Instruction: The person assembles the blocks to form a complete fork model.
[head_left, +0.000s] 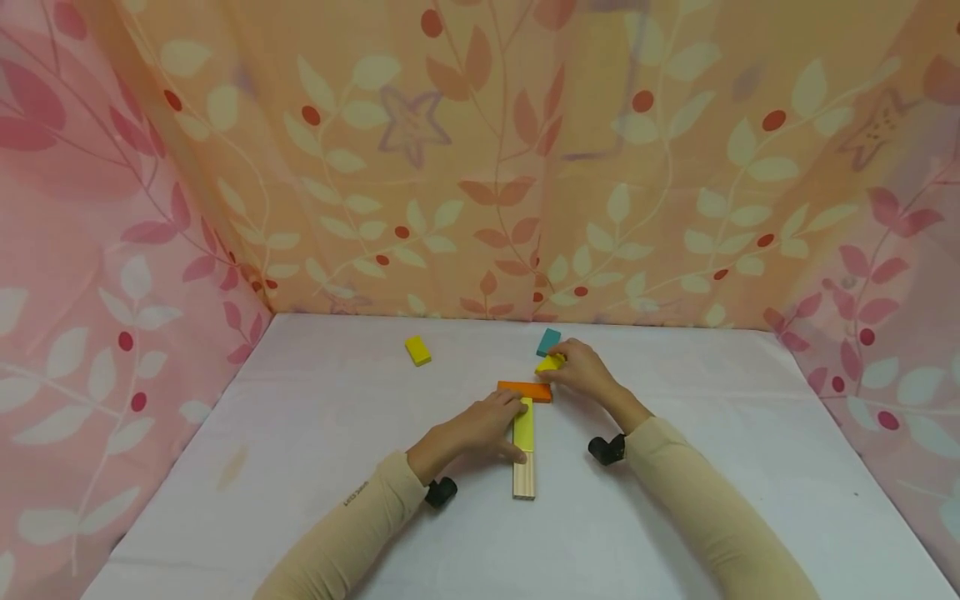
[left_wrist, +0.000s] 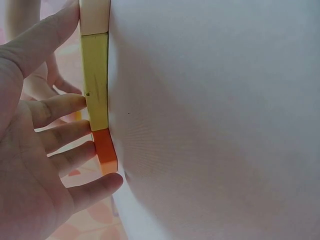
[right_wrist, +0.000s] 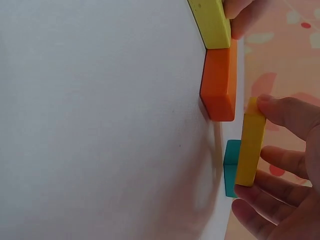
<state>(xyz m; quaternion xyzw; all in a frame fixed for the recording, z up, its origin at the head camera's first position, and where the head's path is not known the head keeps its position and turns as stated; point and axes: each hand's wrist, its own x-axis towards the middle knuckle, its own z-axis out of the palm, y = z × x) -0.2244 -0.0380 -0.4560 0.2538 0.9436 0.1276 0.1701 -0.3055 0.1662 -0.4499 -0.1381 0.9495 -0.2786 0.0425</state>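
Note:
My right hand pinches a yellow wooden block between thumb and fingertips, close beyond the orange block. In the right wrist view the yellow block stands off from the orange one and overlaps the teal block behind it. My left hand rests along the left side of a row of blocks with its fingers spread. Its fingertips are at the yellow-green block and the orange block, its thumb at the plain wood block. Plain wood and yellow-green lie end to end; orange lies crosswise at the far end.
Another yellow block lies at the back left of the white-covered table. The teal block sits at the back, just beyond my right hand. Flowered curtains close off the back and both sides.

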